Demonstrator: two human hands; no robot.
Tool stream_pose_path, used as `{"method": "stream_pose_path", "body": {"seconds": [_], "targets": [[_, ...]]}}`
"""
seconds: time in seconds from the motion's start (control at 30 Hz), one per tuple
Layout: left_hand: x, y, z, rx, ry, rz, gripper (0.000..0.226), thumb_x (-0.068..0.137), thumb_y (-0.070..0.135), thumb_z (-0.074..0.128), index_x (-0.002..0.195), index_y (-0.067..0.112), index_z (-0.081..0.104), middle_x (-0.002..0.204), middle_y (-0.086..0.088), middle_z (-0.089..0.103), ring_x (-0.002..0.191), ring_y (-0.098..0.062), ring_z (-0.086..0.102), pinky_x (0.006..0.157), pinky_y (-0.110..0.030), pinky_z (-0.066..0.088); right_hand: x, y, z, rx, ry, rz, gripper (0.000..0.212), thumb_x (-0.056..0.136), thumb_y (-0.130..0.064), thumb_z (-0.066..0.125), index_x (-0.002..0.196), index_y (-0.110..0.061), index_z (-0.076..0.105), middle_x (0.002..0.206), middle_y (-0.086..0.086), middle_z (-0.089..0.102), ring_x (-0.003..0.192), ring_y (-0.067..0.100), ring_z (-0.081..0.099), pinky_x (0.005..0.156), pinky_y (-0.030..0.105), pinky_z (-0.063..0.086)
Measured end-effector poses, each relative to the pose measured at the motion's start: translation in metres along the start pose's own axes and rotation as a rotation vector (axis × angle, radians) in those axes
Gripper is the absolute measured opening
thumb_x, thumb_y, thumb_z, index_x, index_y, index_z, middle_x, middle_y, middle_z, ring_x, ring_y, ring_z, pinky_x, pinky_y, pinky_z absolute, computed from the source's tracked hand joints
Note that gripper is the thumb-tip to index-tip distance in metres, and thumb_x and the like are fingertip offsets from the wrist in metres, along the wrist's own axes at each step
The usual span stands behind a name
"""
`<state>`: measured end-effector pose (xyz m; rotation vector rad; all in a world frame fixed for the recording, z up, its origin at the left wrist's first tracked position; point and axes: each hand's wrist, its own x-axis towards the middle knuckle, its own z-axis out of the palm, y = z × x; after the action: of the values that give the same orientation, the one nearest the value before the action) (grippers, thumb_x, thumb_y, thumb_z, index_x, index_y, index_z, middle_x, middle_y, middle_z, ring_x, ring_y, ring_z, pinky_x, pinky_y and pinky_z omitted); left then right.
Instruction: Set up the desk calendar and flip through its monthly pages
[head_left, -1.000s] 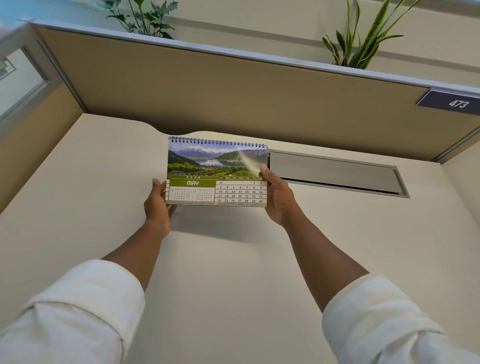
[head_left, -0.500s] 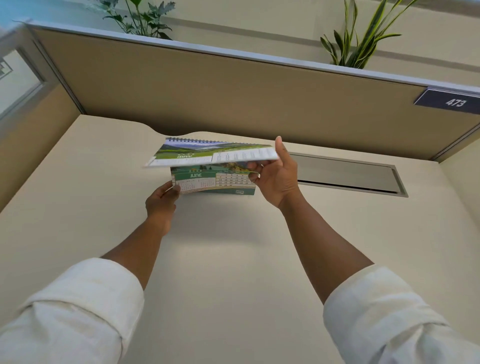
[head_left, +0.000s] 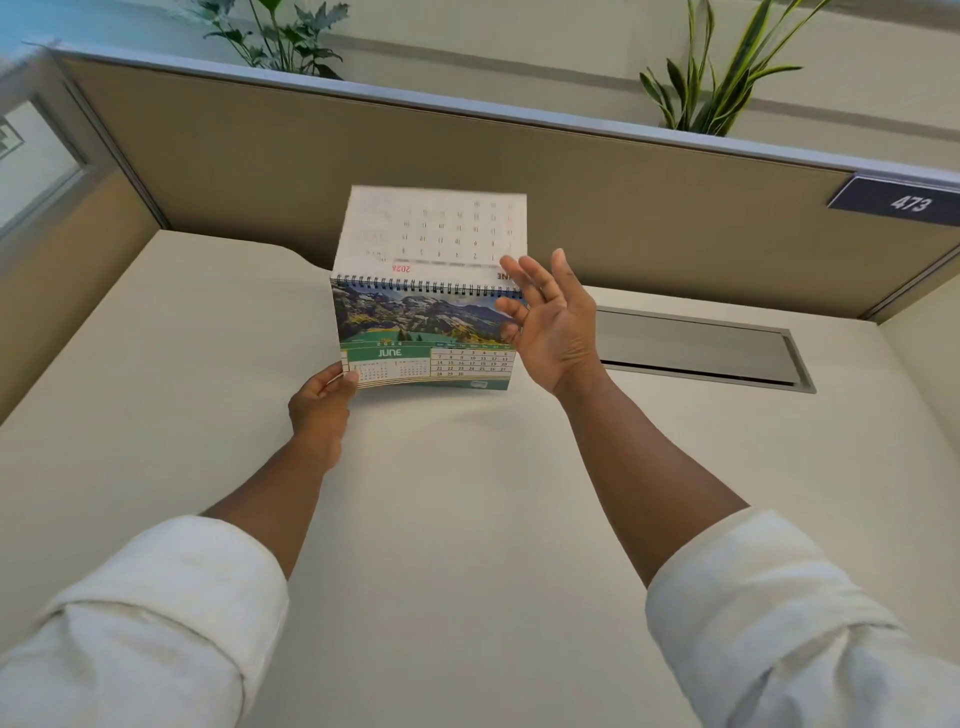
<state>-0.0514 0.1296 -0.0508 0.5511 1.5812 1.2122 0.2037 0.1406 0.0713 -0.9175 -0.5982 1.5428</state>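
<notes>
Since half a second ago the May page (head_left: 434, 228) has swung from lying level over the spiral to standing up above it, its blurred back showing an upside-down grid, and my right hand has let go of it. The June page (head_left: 423, 338) is now fully uncovered.

At far left I see a glass panel (head_left: 36, 150) in the side wall. Behind the partition (head_left: 311, 156) a leafy plant (head_left: 275, 36) shows over the top rail.

My left hand (head_left: 319, 408) pinches the near-left bottom corner of the calendar (head_left: 426, 332), thumb on the front face, the other fingers hidden behind the card. The white sleeve (head_left: 140, 623) is rolled back on the forearm.

The calendar stands on the desk (head_left: 467, 519) at mid-far, in front of the partition. Its front shows a mountain-lake picture over a green JUNE band and date grid. The spiral (head_left: 426, 285) runs along the top edge, and the raised page rises from it, its right lower corner behind my right fingers.

My right hand (head_left: 553, 325) is open, fingers spread and slightly curled, palm turned left, at the calendar's right edge. I cannot tell whether the fingertips touch the raised page.

Right of that hand a grey cable tray (head_left: 696, 348) is set into the desk. A spiky plant (head_left: 717, 78) rises behind the partition, and a dark plate (head_left: 898, 200) reading 473 sits at far right.
</notes>
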Motion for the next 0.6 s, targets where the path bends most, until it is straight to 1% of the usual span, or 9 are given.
{"method": "stream_pose_path", "body": {"seconds": [0.07,0.1,0.13,0.17,0.2,0.3,0.43,0.53,0.6], "targets": [[0.002,-0.002,-0.001,-0.006,0.025,-0.004,0.032,0.089,0.018,0.069,0.121,0.019,0.065,0.110,0.001,0.069,0.079,-0.003,0.058,0.070,-0.021,0.050,-0.001,0.001,-0.001,-0.001,0.001,-0.005,0.054,0.092,-0.055,0.052,0.128,-0.015,0.057,0.133,-0.001,0.065,0.075,0.017,0.064,0.058,0.028,0.041],[0.002,-0.003,-0.001,-0.007,0.049,-0.007,0.031,0.088,0.017,0.070,0.119,0.019,0.066,0.111,0.000,0.069,0.085,-0.005,0.059,0.079,-0.025,0.053,-0.002,0.001,-0.002,-0.006,-0.004,-0.006,0.053,0.093,-0.055,0.052,0.127,-0.015,0.058,0.133,-0.001,0.065,0.073,0.017,0.064,0.058,0.028,0.042],[0.002,-0.003,-0.001,0.000,0.077,-0.007,0.031,0.088,0.017,0.071,0.118,0.018,0.067,0.113,-0.001,0.070,0.089,-0.008,0.060,0.089,-0.030,0.053,-0.003,0.002,-0.002,-0.022,-0.008,-0.007,0.050,0.093,-0.054,0.052,0.124,-0.016,0.058,0.132,-0.001,0.066,0.072,0.016,0.064,0.059,0.027,0.043],[0.002,-0.004,-0.001,0.015,0.107,-0.003,0.031,0.087,0.017,0.071,0.117,0.017,0.067,0.114,-0.002,0.070,0.091,-0.010,0.060,0.095,-0.033,0.051,-0.004,0.004,-0.002,-0.049,-0.011,-0.010,0.046,0.093,-0.054,0.052,0.120,-0.017,0.060,0.130,-0.001,0.067,0.071,0.016,0.064,0.060,0.027,0.043],[0.002,-0.005,-0.001,0.033,0.138,0.001,0.031,0.087,0.017,0.072,0.117,0.017,0.068,0.114,-0.003,0.071,0.091,-0.011,0.061,0.096,-0.032,0.051,-0.006,0.005,-0.002,-0.088,-0.013,-0.014,0.041,0.094,-0.053,0.051,0.115,-0.020,0.063,0.129,-0.002,0.068,0.070,0.014,0.064,0.061,0.027,0.044],[-0.003,-0.005,0.000,0.095,0.214,0.020,0.027,0.086,0.021,0.072,0.113,0.018,0.070,0.111,-0.002,0.071,0.090,-0.014,0.063,0.088,-0.029,0.052,-0.013,0.013,-0.001,-0.236,0.000,-0.030,0.034,0.095,-0.050,0.051,0.104,-0.023,0.069,0.125,-0.004,0.070,0.073,0.012,0.063,0.071,0.030,0.043],[-0.013,-0.003,0.004,0.325,0.252,0.114,0.016,0.089,0.030,0.065,0.104,0.023,0.070,0.118,-0.001,0.069,0.104,-0.022,0.063,0.084,-0.029,0.049,-0.022,0.023,-0.002,-0.418,0.031,-0.021,0.038,0.091,-0.049,0.055,0.109,-0.020,0.074,0.119,-0.003,0.072,0.090,0.012,0.062,0.083,0.035,0.044],[-0.024,0.005,0.007,0.490,0.245,0.221,0.015,0.092,0.032,0.061,0.104,0.026,0.066,0.124,-0.003,0.066,0.104,-0.024,0.063,0.081,-0.029,0.046,-0.032,0.027,-0.006,-0.464,0.053,-0.021,0.038,0.089,-0.046,0.059,0.112,-0.019,0.072,0.112,-0.003,0.074,0.102,0.013,0.066,0.083,0.033,0.049],[-0.028,0.007,0.007,0.576,0.226,0.311,0.015,0.092,0.030,0.060,0.105,0.025,0.065,0.124,-0.004,0.065,0.104,-0.025,0.064,0.084,-0.033,0.049,-0.037,0.028,-0.011,-0.480,0.072,-0.019,0.036,0.089,-0.045,0.062,0.113,-0.019,0.071,0.111,-0.001,0.074,0.105,0.013,0.066,0.083,0.031,0.052]]}}
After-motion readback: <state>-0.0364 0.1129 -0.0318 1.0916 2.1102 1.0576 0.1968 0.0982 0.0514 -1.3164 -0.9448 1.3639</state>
